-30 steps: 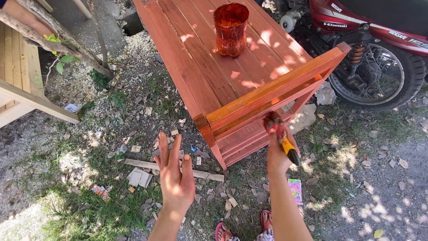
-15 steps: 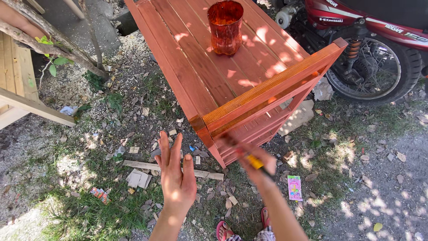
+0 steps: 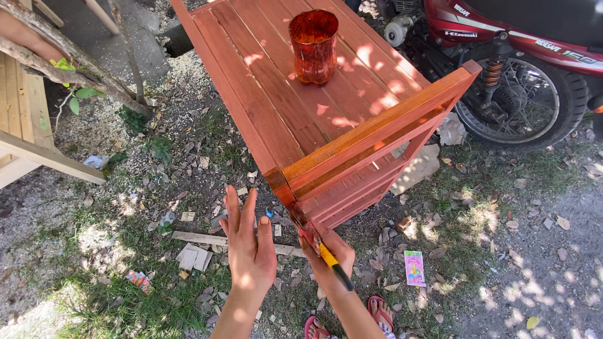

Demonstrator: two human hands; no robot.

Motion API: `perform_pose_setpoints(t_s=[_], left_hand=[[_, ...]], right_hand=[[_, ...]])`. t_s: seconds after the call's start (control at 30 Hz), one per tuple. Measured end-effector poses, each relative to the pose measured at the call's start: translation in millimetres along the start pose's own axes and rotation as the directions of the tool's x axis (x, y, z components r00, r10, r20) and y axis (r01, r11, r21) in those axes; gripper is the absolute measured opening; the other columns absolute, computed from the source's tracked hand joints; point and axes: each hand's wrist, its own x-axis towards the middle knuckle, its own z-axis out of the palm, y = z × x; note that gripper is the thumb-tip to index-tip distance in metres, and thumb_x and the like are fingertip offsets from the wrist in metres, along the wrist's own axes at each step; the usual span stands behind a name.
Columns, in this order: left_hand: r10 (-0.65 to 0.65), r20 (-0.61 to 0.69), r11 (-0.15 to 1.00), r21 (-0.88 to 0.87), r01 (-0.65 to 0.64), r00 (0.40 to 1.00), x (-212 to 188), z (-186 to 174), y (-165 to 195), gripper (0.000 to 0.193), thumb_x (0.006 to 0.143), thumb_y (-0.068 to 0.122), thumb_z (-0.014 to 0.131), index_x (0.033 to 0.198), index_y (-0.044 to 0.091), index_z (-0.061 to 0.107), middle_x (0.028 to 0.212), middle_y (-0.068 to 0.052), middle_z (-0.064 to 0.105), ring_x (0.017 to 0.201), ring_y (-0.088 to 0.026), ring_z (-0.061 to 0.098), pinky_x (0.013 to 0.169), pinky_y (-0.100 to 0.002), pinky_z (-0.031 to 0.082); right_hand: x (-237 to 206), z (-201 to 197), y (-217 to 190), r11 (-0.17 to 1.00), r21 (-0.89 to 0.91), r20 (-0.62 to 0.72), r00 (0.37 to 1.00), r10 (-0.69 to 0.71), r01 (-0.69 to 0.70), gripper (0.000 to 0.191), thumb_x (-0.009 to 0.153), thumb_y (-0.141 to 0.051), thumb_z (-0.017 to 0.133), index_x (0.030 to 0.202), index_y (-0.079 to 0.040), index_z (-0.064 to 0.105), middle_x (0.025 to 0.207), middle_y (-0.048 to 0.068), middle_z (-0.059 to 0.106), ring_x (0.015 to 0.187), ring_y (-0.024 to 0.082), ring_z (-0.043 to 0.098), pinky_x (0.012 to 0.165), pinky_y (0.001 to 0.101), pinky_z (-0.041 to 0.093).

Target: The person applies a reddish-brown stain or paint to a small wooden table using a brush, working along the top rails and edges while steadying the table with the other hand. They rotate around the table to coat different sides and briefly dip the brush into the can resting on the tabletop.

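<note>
Right hand (image 3: 328, 256) closed around a yellow-handled paintbrush (image 3: 323, 251), bristles up against the corner leg of the red-brown stained wooden desk (image 3: 276, 119) just above. Left hand (image 3: 250, 248) just beside, open, fingers spread and straight, holding nothing, palm down over the ground. Farther up on the desk, well apart from both hands, a red-stained translucent plastic container (image 3: 313, 46). Off to the right, a red motorcycle (image 3: 502, 56). Below the right hand, red flip-flops (image 3: 377, 314) on the grass.
</note>
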Motion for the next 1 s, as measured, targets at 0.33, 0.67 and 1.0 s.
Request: perform_pose_setpoints(t_s=[0.33, 0.67, 1.0], left_hand=[[-0.021, 0.013, 1.000, 0.002, 0.021, 1.000, -2.6, 1.4, 1.0, 0.057, 0.108, 0.039, 0.033, 0.155, 0.006, 0.041, 0.172, -0.023, 0.012, 0.160, -0.042, 0.006, 0.122, -0.062, 0.000], [-0.020, 0.012, 1.000, -0.010, 0.020, 1.000, -1.6, -4.3, -6.2, 0.056, 0.109, 0.036, 0.033, 0.155, 0.005, 0.041, 0.171, -0.025, 0.013, 0.160, -0.043, 0.005, 0.122, -0.063, 0.000], [-0.031, 0.025, 0.999, -0.020, 0.032, 0.999, 2.3, -3.6, -2.9, 0.057, 0.108, 0.037, 0.035, 0.155, 0.005, 0.040, 0.171, -0.024, 0.013, 0.159, -0.044, 0.006, 0.121, -0.064, 0.002]], right_hand=[[32.2, 1.0, -23.1, 0.977, 0.194, -0.623, 0.780, 0.049, 0.093, 0.055, 0.095, -0.026, 0.068, 0.144, -0.015, 0.047, 0.122, 0.008, 0.064, 0.092, 0.022, 0.070, 0.081, 0.0366, 0.062], [35.3, 44.0, -15.2, 0.990, -0.136, -0.599, 0.792, -0.119, 0.047, 0.053, 0.088, -0.019, 0.077, 0.123, -0.009, 0.038, 0.116, 0.016, 0.063, 0.097, 0.026, 0.073, 0.083, 0.0390, 0.065], [26.2, 36.7, -24.1, 0.960, -0.244, -0.554, 0.793, -0.254, 0.136, 0.051, 0.087, -0.013, 0.075, 0.125, -0.009, 0.041, 0.135, 0.023, 0.047, 0.119, 0.029, 0.062, 0.094, 0.0380, 0.059]])
